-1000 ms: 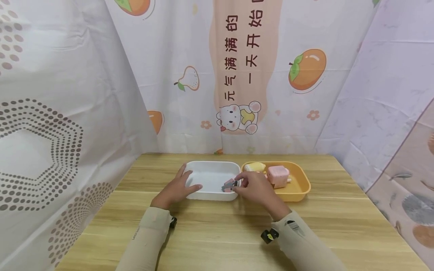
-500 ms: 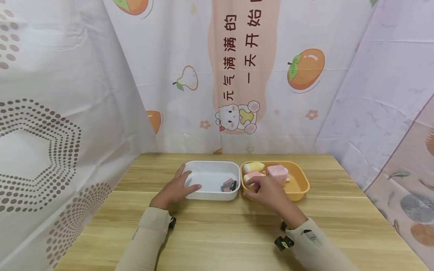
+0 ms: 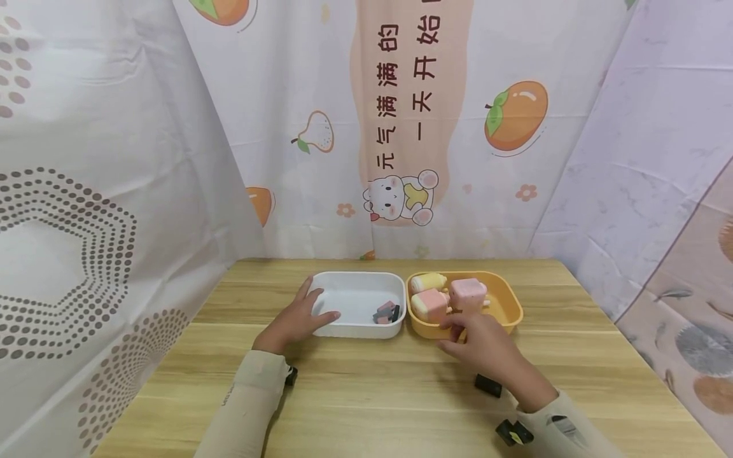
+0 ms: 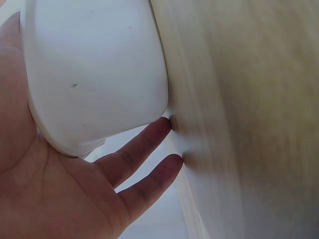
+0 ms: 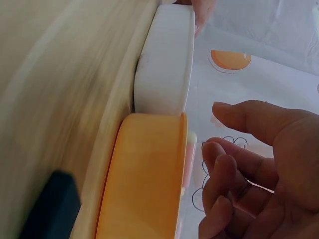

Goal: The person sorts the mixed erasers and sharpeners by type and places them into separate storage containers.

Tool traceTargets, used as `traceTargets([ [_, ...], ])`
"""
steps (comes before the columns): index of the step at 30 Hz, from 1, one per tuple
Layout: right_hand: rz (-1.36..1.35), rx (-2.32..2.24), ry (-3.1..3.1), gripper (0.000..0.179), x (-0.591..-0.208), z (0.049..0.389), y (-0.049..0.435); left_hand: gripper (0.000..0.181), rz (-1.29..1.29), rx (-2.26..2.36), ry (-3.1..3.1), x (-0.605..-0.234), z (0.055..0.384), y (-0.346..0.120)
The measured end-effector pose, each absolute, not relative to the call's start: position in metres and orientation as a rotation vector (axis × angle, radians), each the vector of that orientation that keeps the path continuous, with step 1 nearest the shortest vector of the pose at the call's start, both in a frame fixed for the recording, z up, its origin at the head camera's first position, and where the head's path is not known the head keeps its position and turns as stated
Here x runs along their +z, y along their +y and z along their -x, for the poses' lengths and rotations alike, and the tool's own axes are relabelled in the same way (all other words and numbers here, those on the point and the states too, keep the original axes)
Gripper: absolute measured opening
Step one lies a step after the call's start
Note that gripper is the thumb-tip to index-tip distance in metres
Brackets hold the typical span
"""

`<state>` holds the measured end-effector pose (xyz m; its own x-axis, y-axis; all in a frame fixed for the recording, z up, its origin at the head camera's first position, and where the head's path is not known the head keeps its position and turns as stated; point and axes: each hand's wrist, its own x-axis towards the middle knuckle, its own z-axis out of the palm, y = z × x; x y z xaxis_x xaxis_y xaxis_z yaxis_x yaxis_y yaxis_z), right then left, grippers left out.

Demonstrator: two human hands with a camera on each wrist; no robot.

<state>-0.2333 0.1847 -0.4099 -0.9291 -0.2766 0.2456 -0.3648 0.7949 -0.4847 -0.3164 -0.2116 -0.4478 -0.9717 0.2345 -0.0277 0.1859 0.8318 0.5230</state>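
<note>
My left hand (image 3: 296, 320) rests on the left end of a white tray (image 3: 357, 331), fingers spread; in the left wrist view its palm (image 4: 55, 194) touches the rim and two fingertips reach the table. Small pink, grey and black pieces (image 3: 387, 312) lie in the tray's right front corner. My right hand (image 3: 481, 340), fingers loosely bent and holding nothing, hovers at the front rim of an orange tray (image 3: 509, 299). That tray holds a yellow bottle-shaped piece (image 3: 428, 282), a pink-and-yellow piece (image 3: 431, 305) and a pink block-shaped piece (image 3: 467, 294).
A small black block (image 3: 488, 385) lies on the wooden table (image 3: 366, 394), in front of the orange tray and near my right wrist. The two trays stand side by side. Printed curtains (image 3: 309, 210) hang behind the table and along both sides.
My right hand has drawn back from the small pieces in the white tray, moving right and toward me past the orange tray's front. The black block has come into view. My left hand stays put.
</note>
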Motion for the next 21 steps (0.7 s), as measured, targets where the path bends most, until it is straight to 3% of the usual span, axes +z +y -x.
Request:
traceTargets([
  [21,-0.494,0.701,-2.977,0.022,-0.431,0.202,0.239,0.102,-0.340,0.821,2.923,-0.450,0.317,-0.213],
])
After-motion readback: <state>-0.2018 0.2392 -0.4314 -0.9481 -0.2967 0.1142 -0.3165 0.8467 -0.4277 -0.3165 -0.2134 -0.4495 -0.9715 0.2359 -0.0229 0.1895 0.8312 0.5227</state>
